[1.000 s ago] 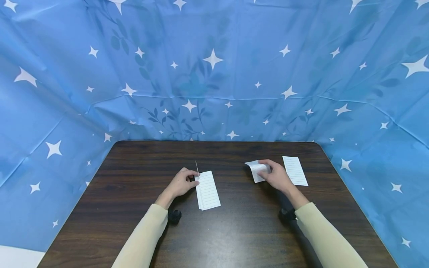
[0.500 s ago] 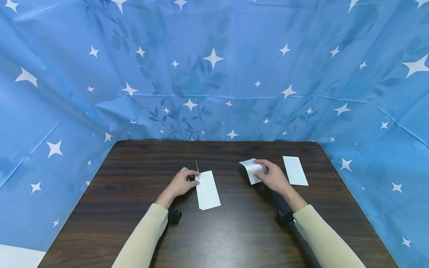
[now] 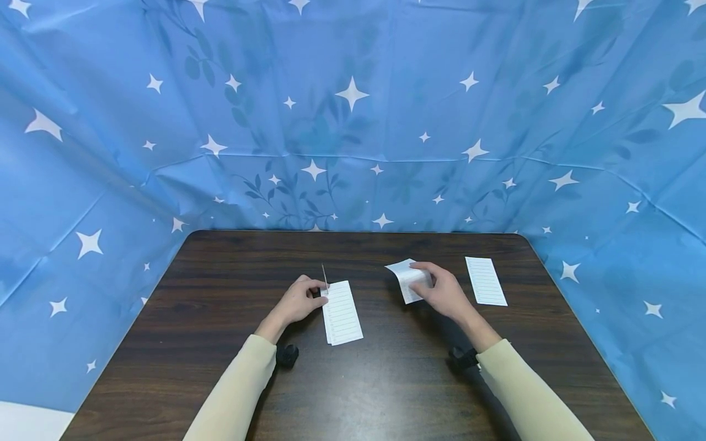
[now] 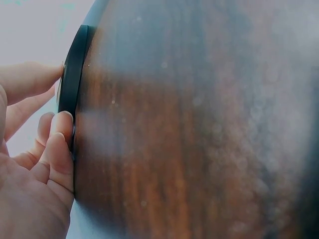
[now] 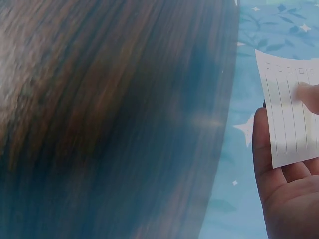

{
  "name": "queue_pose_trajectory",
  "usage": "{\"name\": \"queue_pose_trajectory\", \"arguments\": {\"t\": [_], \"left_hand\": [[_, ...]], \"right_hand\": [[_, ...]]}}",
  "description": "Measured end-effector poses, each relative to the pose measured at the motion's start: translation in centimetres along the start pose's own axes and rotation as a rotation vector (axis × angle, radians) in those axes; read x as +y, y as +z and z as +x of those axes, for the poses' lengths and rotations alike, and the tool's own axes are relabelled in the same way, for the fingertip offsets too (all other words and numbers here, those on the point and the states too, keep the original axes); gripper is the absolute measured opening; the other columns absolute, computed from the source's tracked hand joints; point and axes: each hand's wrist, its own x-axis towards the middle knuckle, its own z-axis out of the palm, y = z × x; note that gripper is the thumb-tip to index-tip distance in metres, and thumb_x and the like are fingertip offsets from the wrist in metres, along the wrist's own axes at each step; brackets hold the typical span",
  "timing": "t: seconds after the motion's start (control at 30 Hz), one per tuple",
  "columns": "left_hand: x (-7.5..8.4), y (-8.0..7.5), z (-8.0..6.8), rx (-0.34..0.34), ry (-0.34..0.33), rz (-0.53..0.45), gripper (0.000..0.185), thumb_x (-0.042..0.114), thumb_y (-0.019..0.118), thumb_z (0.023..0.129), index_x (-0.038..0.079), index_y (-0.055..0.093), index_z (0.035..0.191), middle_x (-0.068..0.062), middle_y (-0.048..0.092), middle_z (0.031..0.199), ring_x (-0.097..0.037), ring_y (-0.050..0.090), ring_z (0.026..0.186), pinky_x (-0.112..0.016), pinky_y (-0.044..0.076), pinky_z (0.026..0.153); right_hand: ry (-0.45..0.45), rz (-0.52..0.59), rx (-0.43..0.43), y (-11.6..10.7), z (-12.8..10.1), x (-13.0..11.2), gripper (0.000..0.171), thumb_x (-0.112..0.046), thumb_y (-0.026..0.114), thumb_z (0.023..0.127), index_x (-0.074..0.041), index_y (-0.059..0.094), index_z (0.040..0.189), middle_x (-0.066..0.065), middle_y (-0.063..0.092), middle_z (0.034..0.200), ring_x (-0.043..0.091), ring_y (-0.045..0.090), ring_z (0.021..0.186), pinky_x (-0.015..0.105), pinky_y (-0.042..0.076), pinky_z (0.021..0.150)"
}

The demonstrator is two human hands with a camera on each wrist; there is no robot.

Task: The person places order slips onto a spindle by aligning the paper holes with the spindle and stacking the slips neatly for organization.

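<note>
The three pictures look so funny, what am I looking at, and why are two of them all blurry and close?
They all show one moment, from three cameras on a person. The big picture comes from a camera on the head, looking down at a dark wooden table with a blue starry cloth hung behind it. The two close pictures come from small cameras strapped to the wrists, so they see mostly tabletop and a bit of hand.

The left hand rests at the top of a lined paper slip lying flat, where a thin spike stands up. The right hand holds another paper slip lifted and curled; you can see its lines in the right wrist picture. A third slip lies flat further right.
</note>
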Motion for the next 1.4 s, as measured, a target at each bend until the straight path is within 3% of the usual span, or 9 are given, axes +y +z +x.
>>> {"name": "queue_pose_trajectory", "arguments": {"t": [0.23,1.4], "left_hand": [[0.1,0.0,-0.1,0.003,0.005,-0.003,0.032,0.015,0.075,0.093,0.009,0.072,0.124,-0.006,0.054,0.103,-0.019,0.049,0.080,-0.036,0.043,0.072],[0.4,-0.2,-0.1,-0.012,-0.011,0.005,0.031,0.016,0.074,0.094,0.010,0.072,0.124,-0.005,0.053,0.103,-0.018,0.049,0.081,-0.036,0.043,0.073]], "right_hand": [[-0.015,0.007,-0.010,0.4,-0.2,-0.7,0.046,-0.013,0.076,0.092,-0.012,0.063,0.136,0.021,0.061,0.133,0.031,0.061,0.096,0.041,0.052,0.075],[-0.111,0.088,-0.058,1.8,-0.6,-4.4,0.047,-0.009,0.076,0.090,-0.011,0.063,0.135,0.018,0.063,0.131,0.027,0.063,0.090,0.037,0.054,0.071]]}}
